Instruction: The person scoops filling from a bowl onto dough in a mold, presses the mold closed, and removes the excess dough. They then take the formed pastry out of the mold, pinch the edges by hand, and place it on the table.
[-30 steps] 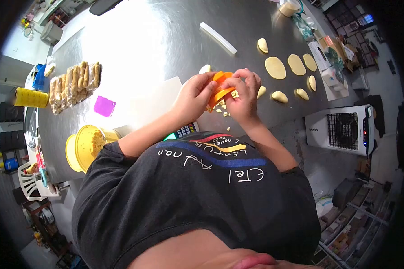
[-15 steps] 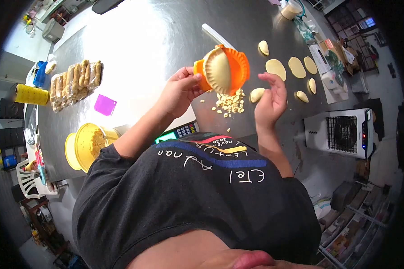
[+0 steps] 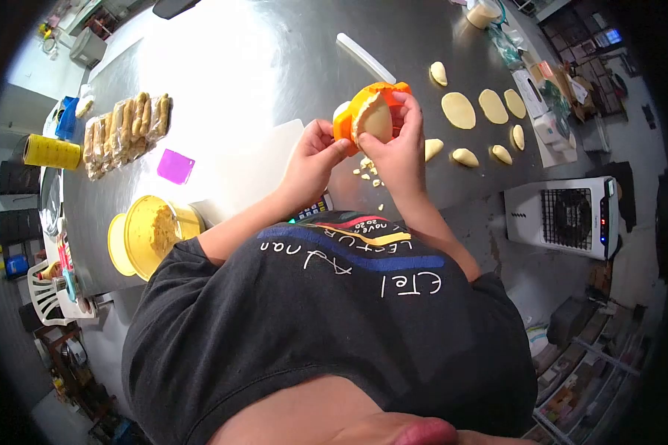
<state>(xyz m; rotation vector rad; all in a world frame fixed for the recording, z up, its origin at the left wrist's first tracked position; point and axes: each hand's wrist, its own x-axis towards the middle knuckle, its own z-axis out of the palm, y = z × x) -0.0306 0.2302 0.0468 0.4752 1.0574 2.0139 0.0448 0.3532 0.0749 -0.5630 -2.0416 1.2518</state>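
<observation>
My left hand (image 3: 321,152) grips the orange dumpling press (image 3: 382,90) by its left side, held up above the steel table. In the press sits a pale, folded dough turnover (image 3: 374,119) with a crimped edge. My right hand (image 3: 399,144) is closed on the turnover, thumb against its near face; its other fingers reach round the right side of the press. Below the hands lie crumbs of chopped filling (image 3: 367,170), partly hidden. To the right are several shaped turnovers (image 3: 465,156) and flat dough rounds (image 3: 459,110).
A white board (image 3: 271,167) lies left of the hands, with a partly hidden scale (image 3: 321,205) near my body. Further left are a yellow tub (image 3: 145,237), a purple scraper (image 3: 175,167) and bagged pastry sticks (image 3: 126,133). A white rolling pin (image 3: 365,57) lies beyond the press.
My right hand has come in from the right and taken hold of the turnover. The press has turned and tilted in my left hand. A dough piece near the filling is now more visible.
</observation>
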